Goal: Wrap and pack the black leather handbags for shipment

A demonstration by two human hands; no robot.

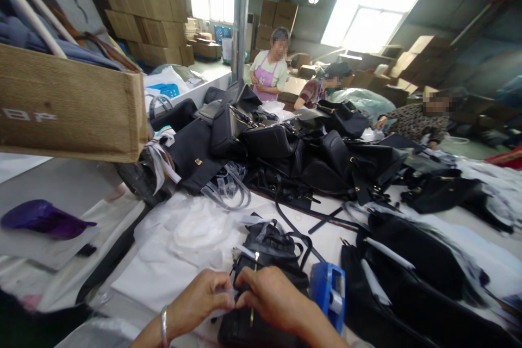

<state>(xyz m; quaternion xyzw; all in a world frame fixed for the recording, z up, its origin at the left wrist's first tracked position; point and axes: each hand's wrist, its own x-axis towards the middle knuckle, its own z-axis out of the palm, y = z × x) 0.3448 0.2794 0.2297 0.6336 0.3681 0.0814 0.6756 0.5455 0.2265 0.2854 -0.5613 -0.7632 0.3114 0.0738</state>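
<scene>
A black bag (240, 329) with a gold-coloured zip lies right in front of me, partly covered by my hands. My left hand (202, 299), a metal bangle at its wrist, is closed at the bag's left side, with a thin clear piece of plastic (230, 293) pinched between thumb and fingers. Close beside it, over the bag, my right hand (273, 296) has its thumb and fingertips pinched together; what they hold, if anything, is too small to make out. A blue tape dispenser (320, 285) stands just right of the bag.
White wrapping sheets (163, 250) spread to the left. Black handbags (273, 141) are heaped across the table, with more black bags (411, 283) at right. A woven box (73, 103) juts in at upper left above a purple object (44, 218). Several people work beyond.
</scene>
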